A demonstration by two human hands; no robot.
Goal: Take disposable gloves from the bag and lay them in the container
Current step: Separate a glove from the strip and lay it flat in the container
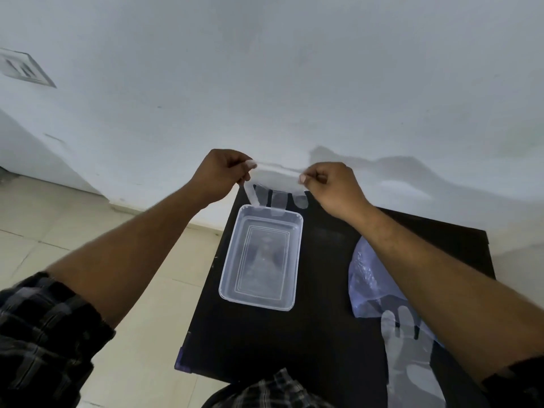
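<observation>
**Thin glove held by its cuff above the container**

Both hands hold one thin, translucent plastic disposable glove (pixel 276 187) by its cuff edge. The left hand (pixel 219 175) pinches one corner between thumb and fingers, and the right hand (pixel 332 187) pinches the other, so the cuff is stretched flat between them. The glove's fingers hang down, and their tips dangle just over the far rim of the clear rectangular plastic container (pixel 235 293), which stands on the black desk (pixel 323 260).

The container seems to hold nothing yet, though a flat clear film inside it would be hard to make out. To its right, partly under the right forearm, lies the crumpled bluish transparent plastic bag (pixel 368 278). Another translucent glove (pixel 403 348) lies flat on the desk near that bag.

By its look the glove is almost weightless, limp and a little slippery. It will probably fold, cling or drift in any draught rather than drop straight. A two-corner hold on the cuff suits it, since that keeps the film spread. Lowering it fingers first along the length of the container should let it settle flat. Pulling hard could stretch or tear it.
</observation>
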